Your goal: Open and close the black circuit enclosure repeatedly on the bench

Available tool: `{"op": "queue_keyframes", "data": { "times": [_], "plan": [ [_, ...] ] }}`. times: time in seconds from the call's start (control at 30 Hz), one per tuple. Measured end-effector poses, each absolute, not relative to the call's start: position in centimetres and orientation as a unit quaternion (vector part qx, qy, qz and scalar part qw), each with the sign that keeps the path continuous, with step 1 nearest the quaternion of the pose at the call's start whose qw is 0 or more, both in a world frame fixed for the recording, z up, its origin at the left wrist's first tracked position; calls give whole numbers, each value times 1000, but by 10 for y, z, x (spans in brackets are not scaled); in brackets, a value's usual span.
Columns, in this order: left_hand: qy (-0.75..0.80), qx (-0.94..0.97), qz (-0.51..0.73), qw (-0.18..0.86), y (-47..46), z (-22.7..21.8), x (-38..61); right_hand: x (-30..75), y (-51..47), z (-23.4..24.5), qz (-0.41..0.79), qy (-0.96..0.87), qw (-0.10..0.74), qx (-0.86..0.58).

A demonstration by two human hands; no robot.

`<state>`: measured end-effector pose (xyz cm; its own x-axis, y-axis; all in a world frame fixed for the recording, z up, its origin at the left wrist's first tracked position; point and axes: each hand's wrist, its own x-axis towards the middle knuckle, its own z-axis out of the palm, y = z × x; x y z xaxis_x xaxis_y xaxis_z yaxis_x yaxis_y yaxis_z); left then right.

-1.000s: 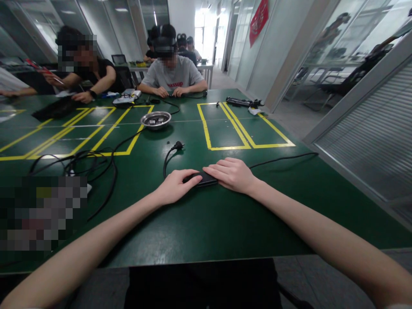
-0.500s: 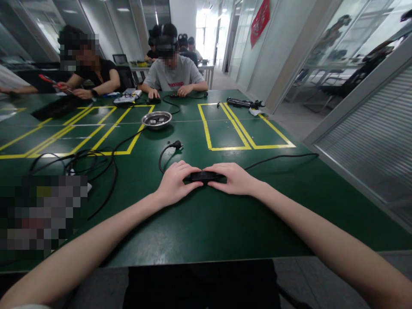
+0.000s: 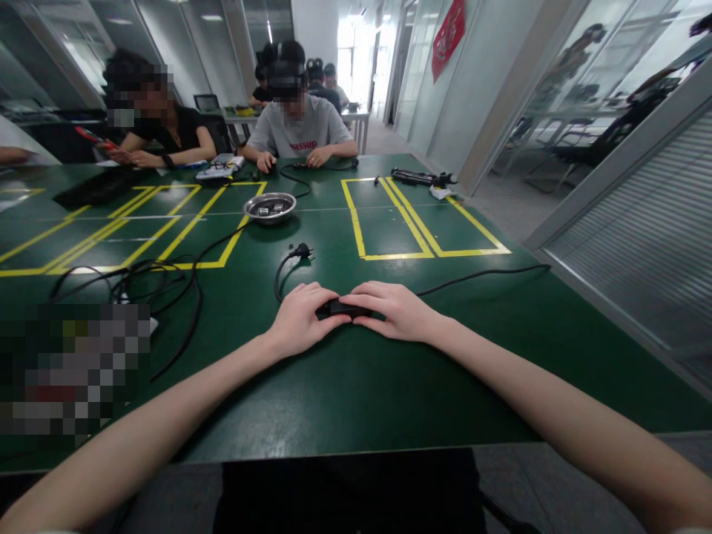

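Between my two hands is a small dark piece [image 3: 336,308] of black corded gear, low over the green table [image 3: 356,400]. Its exact kind is mostly hidden by my fingers. My left hand [image 3: 297,320] pinches its left end, thumb and fingers closed around it. From the other side my right hand [image 3: 396,311] grips it, fingers lying across the top and thumb below. A black power plug [image 3: 302,251] on a short curved cord lies just beyond my left hand. Past my right hand, a black cord [image 3: 483,273] runs off to the right.
A steel bowl [image 3: 271,208] with metal parts stands farther back. Tangled black cables [image 3: 150,278] lie left, beside a blurred-out item [image 3: 72,371]. Yellow tape [image 3: 397,256] marks rectangles. A black tripod-like object [image 3: 423,178] sits at back right. Two people [image 3: 300,126] work across the table.
My right hand's fingers have slid left over the top of the black piece, covering more of it. The plug has shifted slightly left. My left hand stays nearly in place.
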<state>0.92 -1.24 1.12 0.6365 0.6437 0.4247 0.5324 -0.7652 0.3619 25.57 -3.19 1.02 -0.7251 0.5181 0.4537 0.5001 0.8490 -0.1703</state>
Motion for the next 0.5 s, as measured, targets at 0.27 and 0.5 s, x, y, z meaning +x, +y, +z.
{"op": "queue_keyframes", "data": {
  "times": [0.27, 0.5],
  "plan": [
    [336, 871, 296, 203, -16, 13, 10, 252, -33, 14, -106, -945, 155, -266],
    [264, 864, 430, 5, -14, 16, -2, 287, -7, 9, -63, -834, 286, -468]
  ]
}}
